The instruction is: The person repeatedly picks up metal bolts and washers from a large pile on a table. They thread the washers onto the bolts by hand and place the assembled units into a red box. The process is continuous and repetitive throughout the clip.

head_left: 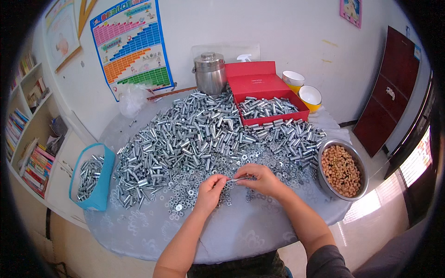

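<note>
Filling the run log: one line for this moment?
left hand: pinching slim metal piece | right hand: pinching same piece | nearby: loose washers

At the back, a lidded steel canister (210,76) stands near a white spray nozzle (244,58) and two bowls (309,95), yellow outside, white inside. A clear plastic bag (132,103) lies crumpled at left. At right, a metal bowl (328,187) holds brown nuts or beans (341,170). A colourful stepped chart (132,46) and a pink-framed picture (351,13) hang on the wall; books (36,172) fill shelves at left, and a dark red panel (391,95) leans at right.
</note>
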`<state>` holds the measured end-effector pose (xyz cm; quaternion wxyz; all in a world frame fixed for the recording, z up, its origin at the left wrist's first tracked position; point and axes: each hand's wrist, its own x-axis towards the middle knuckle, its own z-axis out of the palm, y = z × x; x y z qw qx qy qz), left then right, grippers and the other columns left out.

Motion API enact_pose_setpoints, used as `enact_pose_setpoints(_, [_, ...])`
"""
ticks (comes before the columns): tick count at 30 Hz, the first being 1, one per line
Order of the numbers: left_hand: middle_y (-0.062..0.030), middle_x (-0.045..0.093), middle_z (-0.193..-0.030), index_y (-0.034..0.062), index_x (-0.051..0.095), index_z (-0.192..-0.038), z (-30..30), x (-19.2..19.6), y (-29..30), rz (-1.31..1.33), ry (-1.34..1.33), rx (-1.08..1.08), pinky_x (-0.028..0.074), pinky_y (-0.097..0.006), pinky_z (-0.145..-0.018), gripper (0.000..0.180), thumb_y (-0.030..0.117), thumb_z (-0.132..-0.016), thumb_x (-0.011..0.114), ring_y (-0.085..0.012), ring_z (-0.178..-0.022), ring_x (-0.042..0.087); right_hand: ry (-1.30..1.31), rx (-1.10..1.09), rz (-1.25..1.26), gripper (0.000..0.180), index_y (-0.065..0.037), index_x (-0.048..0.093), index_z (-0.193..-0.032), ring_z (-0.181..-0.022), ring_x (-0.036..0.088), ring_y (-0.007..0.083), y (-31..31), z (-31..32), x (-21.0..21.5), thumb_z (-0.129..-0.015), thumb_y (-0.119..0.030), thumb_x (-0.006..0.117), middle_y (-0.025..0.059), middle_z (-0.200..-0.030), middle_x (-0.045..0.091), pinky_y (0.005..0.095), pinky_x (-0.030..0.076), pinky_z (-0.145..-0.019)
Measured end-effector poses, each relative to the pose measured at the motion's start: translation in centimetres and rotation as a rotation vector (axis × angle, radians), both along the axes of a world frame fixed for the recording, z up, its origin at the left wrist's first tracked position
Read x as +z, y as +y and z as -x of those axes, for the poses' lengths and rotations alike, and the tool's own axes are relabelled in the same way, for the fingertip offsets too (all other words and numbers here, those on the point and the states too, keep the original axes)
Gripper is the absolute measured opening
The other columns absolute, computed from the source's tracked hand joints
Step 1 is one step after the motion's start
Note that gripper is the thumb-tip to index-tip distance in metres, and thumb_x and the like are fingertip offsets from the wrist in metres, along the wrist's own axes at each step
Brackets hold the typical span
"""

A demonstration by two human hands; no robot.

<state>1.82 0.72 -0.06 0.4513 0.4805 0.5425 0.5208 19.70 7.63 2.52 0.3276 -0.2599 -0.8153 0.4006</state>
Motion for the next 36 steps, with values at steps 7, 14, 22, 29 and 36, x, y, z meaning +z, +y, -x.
enact_pose_setpoints(7, [0.0068, 0.041, -0.059, 0.0069, 0.057, -0.094, -0.1, -0.5, 0.1, 0.0, -0.078, -0.054, 0.024, -0.017, -0.04, 0.018, 0.021, -0.09, 0.047, -0.0011, -0.046, 0.032, -0.001, 0.004, 0.056, 0.018, -0.005, 0.063, -0.088, -0.077, 0.055, 0.0124, -0.4, 0.3, 0.2, -0.071, -0.008, 0.069, 0.003, -0.086, 0.061, 0.0242, 0.044, -0.066])
enact_pose_setpoints(14, [0.003, 0.047, -0.065, 0.0069, 0.051, -0.099, -0.5, -0.4, -0.2, 0.043, -0.04, -0.093, 0.027, -0.018, -0.04, 0.022, 0.026, -0.091, 0.044, -0.003, -0.047, 0.033, 0.02, 0.113, 0.01, 0.023, -0.004, 0.061, -0.092, -0.077, 0.057, 0.0148, -1.0, 0.9, 0.0, -0.07, -0.007, 0.068, 0.0055, -0.086, 0.06, 0.0267, 0.045, -0.069])
enact_pose_setpoints(22, [0.0034, 0.045, -0.07, 0.0095, 0.04, -0.111, -2.2, 0.7, -0.7, 0.126, -0.319, -0.209, 0.027, -0.017, -0.038, 0.025, 0.021, -0.09, 0.046, -0.0022, -0.048, 0.035, 0.039, 0.038, 0.095, 0.031, -0.006, 0.059, -0.095, -0.079, 0.056, 0.0129, -1.6, 1.9, -1.0, -0.067, -0.009, 0.071, 0.0028, -0.087, 0.061, 0.0265, 0.043, -0.07])
enact_pose_setpoints(29, [0.0061, 0.032, -0.061, 0.0097, 0.046, -0.101, -0.6, 0.6, -0.8, 0.125, -0.371, -0.069, 0.022, -0.018, -0.04, 0.014, 0.018, -0.09, 0.045, -0.0017, -0.048, 0.026, -0.315, -0.039, 0.031, 0.028, -0.008, 0.062, -0.091, -0.075, 0.056, 0.0188, 0.6, -2.8, 2.1, -0.065, -0.013, 0.069, 0.0057, -0.086, 0.061, 0.0295, 0.045, -0.067])
enact_pose_setpoints(36, [0.0061, 0.031, -0.058, 0.0072, 0.048, -0.096, -0.5, 0.8, -0.4, 0.095, -0.406, -0.058, 0.023, -0.018, -0.039, 0.012, 0.017, -0.089, 0.046, -0.0022, -0.045, 0.026, -0.721, 0.031, 0.023, 0.02, -0.009, 0.066, -0.077, -0.071, 0.058, 0.0203, 0.6, -4.4, 1.7, -0.062, -0.022, 0.069, 0.0063, -0.076, 0.06, 0.031, 0.045, -0.062])
